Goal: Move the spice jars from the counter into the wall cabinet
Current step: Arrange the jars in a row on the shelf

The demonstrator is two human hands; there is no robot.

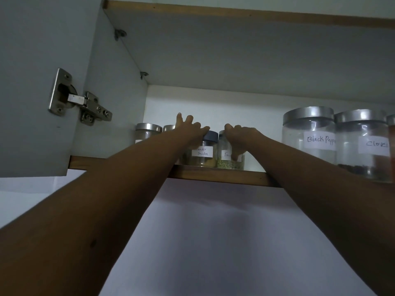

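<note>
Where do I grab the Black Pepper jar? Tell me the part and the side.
Grip the Black Pepper jar by its clear body below the steel lid, coming from the front and its left. It stands upright at the shelf edge; the Cloves jar crowds its right, the left is free. It looks wide; a fingertip pinch may slip.

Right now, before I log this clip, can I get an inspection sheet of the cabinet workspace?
Surface: wooden-edged cabinet shelf, jars upright on it.
Job's things: blue-lidded Powder jar and Fen jar side by side near the front edge.
Clutter: Black Pepper jar, Cloves jar, two steel-lidded jars back left.
Hands: left hand rests on Powder jar, fingers spread; right hand grips Fen jar.
Cables: nothing seen.
Surroundings: open door with hinge; white wall below.
</note>
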